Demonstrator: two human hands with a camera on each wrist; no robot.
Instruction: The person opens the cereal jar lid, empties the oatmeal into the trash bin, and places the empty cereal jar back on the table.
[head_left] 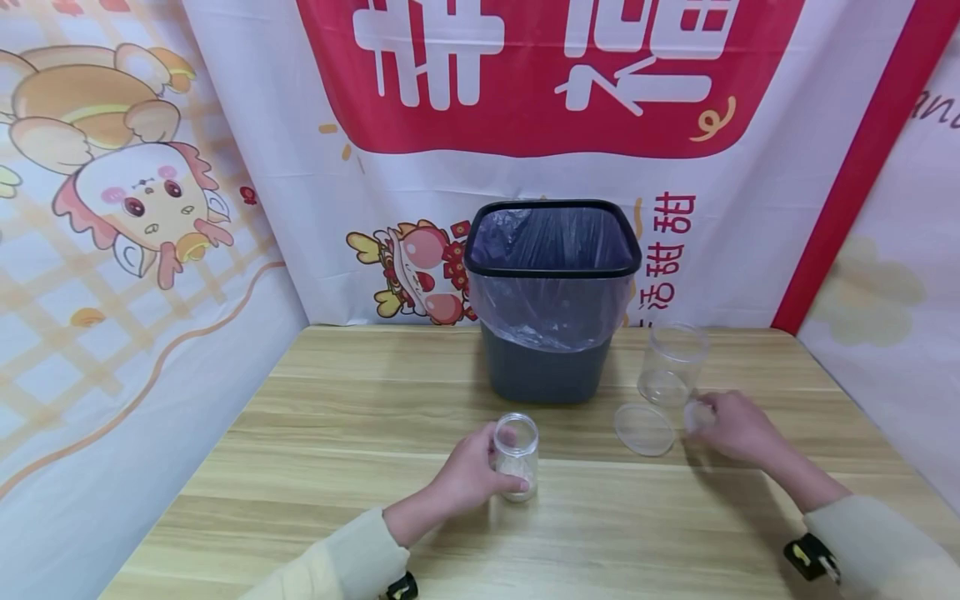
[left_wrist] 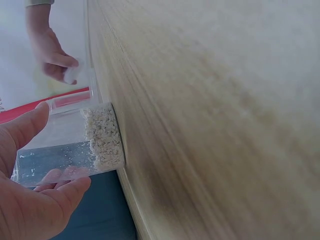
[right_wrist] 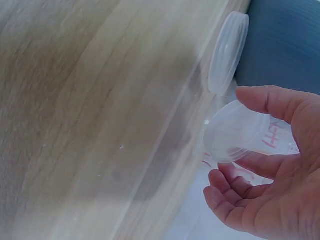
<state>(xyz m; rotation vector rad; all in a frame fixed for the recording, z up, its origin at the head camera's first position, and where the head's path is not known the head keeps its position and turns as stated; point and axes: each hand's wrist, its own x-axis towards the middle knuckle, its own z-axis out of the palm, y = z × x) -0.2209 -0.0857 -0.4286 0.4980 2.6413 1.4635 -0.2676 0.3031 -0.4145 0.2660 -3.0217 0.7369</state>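
The left hand [head_left: 471, 472] grips a clear jar [head_left: 522, 461]. To its right, the right hand [head_left: 738, 427] pinches a lid [right_wrist: 231, 132].

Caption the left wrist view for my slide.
Left hand grips a clear cylindrical plastic jar of pale flakes at a tan wooden table.

So you're in pale cream sleeves: your left sleeve [head_left: 356, 550] goes greyish at the cuff and yellower further up, and your right sleeve [head_left: 873, 533] has that greyish cuff too. Your left gadget [head_left: 402, 587] is black, half cropped; your right gadget [head_left: 810, 557] is boxy, black, with a yellow patch and a pale strip. Left hand [head_left: 476, 473] and right hand [head_left: 733, 427]: both bare.
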